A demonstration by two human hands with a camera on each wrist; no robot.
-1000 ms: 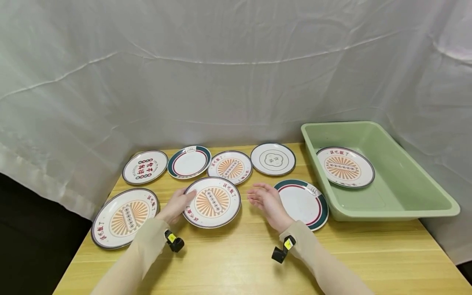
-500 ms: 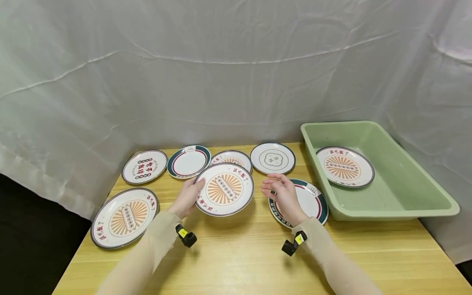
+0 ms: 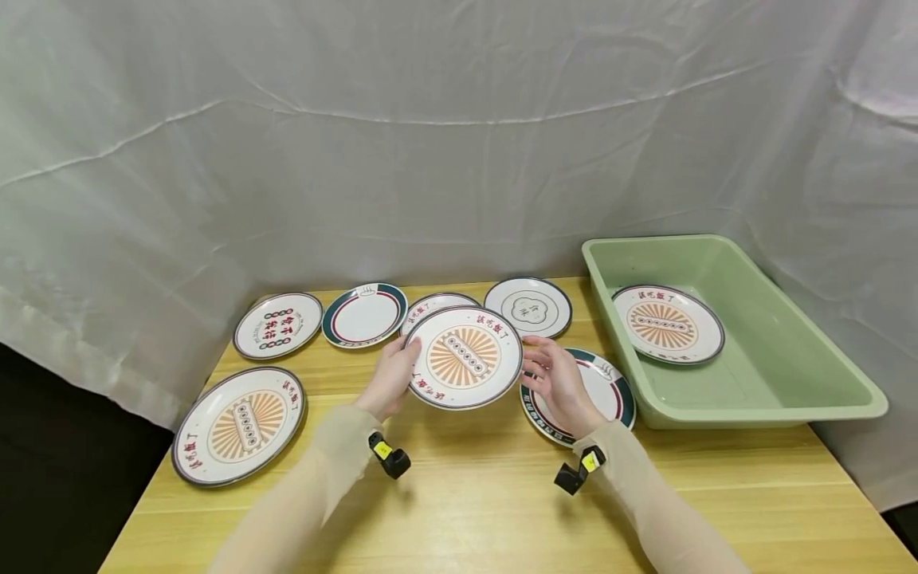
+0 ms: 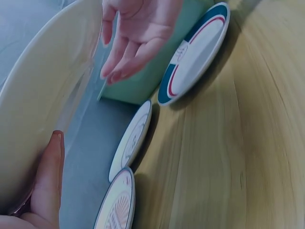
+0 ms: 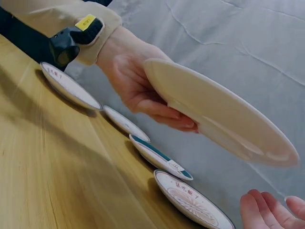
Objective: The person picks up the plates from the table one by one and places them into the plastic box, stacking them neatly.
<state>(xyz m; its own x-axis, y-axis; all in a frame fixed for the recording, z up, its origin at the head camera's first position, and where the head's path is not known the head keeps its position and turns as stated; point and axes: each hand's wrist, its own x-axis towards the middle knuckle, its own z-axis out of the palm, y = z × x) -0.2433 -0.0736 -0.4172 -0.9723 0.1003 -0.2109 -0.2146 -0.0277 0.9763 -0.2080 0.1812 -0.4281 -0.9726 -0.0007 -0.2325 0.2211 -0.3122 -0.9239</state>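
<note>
Here's the sunburst plate (image 3: 466,356), up clear of the wooden table (image 3: 459,498), its left rim pinched by the left hand (image 3: 392,375), thumb above, fingers beneath, presumably keeping it steady and face-up. It's between both hands: the right hand (image 3: 562,387), fingers relaxed, gripping nothing, hangs just beside the opposite rim, over a teal-rimmed plate (image 3: 602,391); beyond stands the green tub (image 3: 763,359).
</note>
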